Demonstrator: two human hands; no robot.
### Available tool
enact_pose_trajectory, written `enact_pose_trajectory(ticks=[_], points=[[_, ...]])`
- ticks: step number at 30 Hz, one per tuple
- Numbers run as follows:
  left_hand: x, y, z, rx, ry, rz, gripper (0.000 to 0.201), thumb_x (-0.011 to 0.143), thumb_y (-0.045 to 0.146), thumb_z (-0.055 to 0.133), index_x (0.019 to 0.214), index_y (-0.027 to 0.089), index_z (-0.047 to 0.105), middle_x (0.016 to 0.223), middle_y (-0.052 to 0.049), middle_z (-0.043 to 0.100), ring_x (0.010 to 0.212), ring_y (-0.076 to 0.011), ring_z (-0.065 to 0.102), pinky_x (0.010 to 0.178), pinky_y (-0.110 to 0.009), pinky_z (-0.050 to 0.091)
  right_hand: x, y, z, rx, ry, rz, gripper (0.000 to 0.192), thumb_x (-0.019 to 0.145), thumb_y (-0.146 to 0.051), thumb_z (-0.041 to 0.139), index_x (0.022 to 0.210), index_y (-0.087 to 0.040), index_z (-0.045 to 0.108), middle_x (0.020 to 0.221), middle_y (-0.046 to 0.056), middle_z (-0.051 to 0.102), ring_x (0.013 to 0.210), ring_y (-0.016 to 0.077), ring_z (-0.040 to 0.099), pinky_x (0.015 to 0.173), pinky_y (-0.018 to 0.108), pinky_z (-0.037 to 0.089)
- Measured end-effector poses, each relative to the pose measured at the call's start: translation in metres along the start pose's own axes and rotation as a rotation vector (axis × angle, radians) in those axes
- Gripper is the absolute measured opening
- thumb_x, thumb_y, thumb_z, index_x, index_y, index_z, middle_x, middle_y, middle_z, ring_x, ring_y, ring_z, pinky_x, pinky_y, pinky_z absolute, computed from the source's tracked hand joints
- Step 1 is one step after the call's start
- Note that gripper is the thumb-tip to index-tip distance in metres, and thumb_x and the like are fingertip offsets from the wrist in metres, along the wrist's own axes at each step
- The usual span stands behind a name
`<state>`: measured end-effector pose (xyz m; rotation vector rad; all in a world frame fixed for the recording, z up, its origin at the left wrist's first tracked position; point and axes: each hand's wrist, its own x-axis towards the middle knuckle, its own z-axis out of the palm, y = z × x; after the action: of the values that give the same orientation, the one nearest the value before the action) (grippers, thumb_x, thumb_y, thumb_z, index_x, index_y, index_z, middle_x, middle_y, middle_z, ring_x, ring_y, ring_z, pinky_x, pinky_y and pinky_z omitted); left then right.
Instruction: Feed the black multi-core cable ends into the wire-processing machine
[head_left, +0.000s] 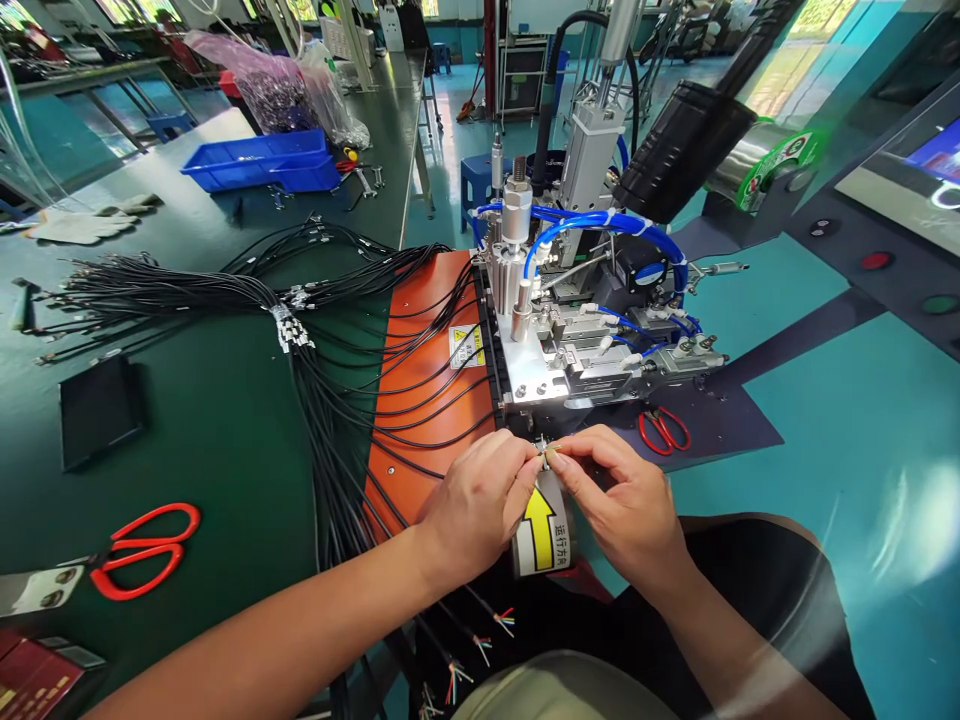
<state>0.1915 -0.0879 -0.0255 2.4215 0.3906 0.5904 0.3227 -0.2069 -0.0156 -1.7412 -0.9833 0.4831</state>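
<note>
Workshop counter [225,430], green; black cable bundle [217,283] fanned across orange plate [437,424] toward pneumatic machine [577,355]; teal floor [840,420] at right.
Red-handled snips [664,430] by machine's front edge. Left hand [484,490] and right hand [630,500]: fingers clamped on tiny metallic part [544,448] between them, near arrow-labelled cylinder [541,530]; part too small to tell pointing or long axis.

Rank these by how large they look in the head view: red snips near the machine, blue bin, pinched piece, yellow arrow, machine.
1. Machine
2. Blue bin
3. Yellow arrow and red snips: too alike to rank
4. Pinched piece
</note>
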Motion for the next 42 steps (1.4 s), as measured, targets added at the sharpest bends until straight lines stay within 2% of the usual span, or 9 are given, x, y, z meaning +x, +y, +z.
enact_pose_trajectory(ticks=[8, 15, 20, 23, 26, 35, 39, 42], points=[[0.001, 0.001, 0.0, -0.023, 0.006, 0.006, 0.016, 0.1, 0.02, 0.047, 0.089, 0.014, 0.058, 0.081, -0.003, 0.053, 0.075, -0.0145, 0.048, 0.069, -0.029, 0.039, 0.0, 0.001, 0.0, 0.084, -0.038, 0.105, 0.016, 0.092, -0.036, 0.064, 0.088, -0.022, 0.072, 0.088, 0.001, 0.065, 0.081, 0.0152, 0.059, 0.071, 0.027, 0.046], [0.004, 0.002, -0.004, -0.105, 0.008, 0.0, 0.017, 0.1, 0.02, 0.047, 0.089, 0.015, 0.057, 0.081, -0.002, 0.055, 0.076, -0.0134, 0.049, 0.069, -0.027, 0.039, 0.002, 0.002, 0.006, 0.351, -0.055, 0.222, 0.019, 0.089, -0.038, 0.068, 0.089, -0.02, 0.072, 0.09, 0.002, 0.067, 0.083, 0.015, 0.059, 0.075, 0.026, 0.047], [0.004, 0.002, -0.007, -0.163, -0.035, -0.058, 0.018, 0.102, 0.024, 0.044, 0.091, 0.016, 0.056, 0.083, -0.001, 0.057, 0.077, -0.0118, 0.052, 0.07, -0.025, 0.04, -0.003, 0.007, 0.02, 0.395, 0.05, 0.172, 0.013, 0.09, -0.034, 0.068, 0.09, -0.022, 0.073, 0.088, 0.002, 0.065, 0.081, 0.0147, 0.059, 0.071, 0.026, 0.047], [0.004, 0.002, -0.007, -0.175, -0.044, -0.087, 0.019, 0.103, 0.025, 0.043, 0.091, 0.017, 0.056, 0.084, 0.0, 0.057, 0.077, -0.0114, 0.052, 0.07, -0.025, 0.04, -0.008, 0.01, 0.027, 0.316, 0.144, 0.073, 0.009, 0.09, -0.03, 0.067, 0.092, -0.024, 0.073, 0.09, 0.002, 0.065, 0.084, 0.015, 0.06, 0.073, 0.027, 0.047], [0.004, 0.003, -0.006, -0.152, -0.026, -0.1, 0.019, 0.102, 0.025, 0.045, 0.089, 0.017, 0.056, 0.081, 0.0, 0.057, 0.074, -0.0116, 0.052, 0.069, -0.025, 0.039, -0.009, 0.01, 0.027, 0.199, 0.185, -0.031, 0.007, 0.091, -0.025, 0.067, 0.094, -0.025, 0.073, 0.092, 0.001, 0.065, 0.085, 0.0141, 0.061, 0.075, 0.027, 0.047], [0.003, 0.003, -0.003, -0.084, -0.02, -0.081, 0.02, 0.1, 0.023, 0.045, 0.086, 0.016, 0.056, 0.079, -0.001, 0.056, 0.073, -0.0132, 0.051, 0.068, -0.027, 0.039, -0.002, 0.008, 0.008, 0.069, 0.03, -0.138, 0.007, 0.091, -0.021, 0.064, 0.096, -0.02, 0.069, 0.094, 0.003, 0.063, 0.087, 0.0151, 0.06, 0.079, 0.029, 0.048], [0.003, 0.003, -0.003, -0.074, -0.024, -0.078, 0.019, 0.099, 0.022, 0.045, 0.086, 0.016, 0.056, 0.079, -0.001, 0.056, 0.074, -0.0136, 0.051, 0.068, -0.028, 0.04, 0.004, 0.003, 0.001, 0.066, -0.058, -0.135, 0.007, 0.091, -0.024, 0.065, 0.094, -0.02, 0.069, 0.091, 0.003, 0.062, 0.082, 0.014, 0.058, 0.074, 0.027, 0.047], [0.003, 0.003, -0.002, -0.055, -0.006, -0.046, 0.017, 0.098, 0.02, 0.046, 0.083, 0.016, 0.055, 0.076, -0.001, 0.054, 0.071, -0.0134, 0.049, 0.065, -0.028, 0.038, 0.009, -0.003, -0.004, 0.045, -0.104, -0.081, 0.011, 0.091, -0.029, 0.065, 0.087, -0.019, 0.068, 0.084, 0.001, 0.061, 0.075, 0.0124, 0.056, 0.066, 0.026, 0.045]])
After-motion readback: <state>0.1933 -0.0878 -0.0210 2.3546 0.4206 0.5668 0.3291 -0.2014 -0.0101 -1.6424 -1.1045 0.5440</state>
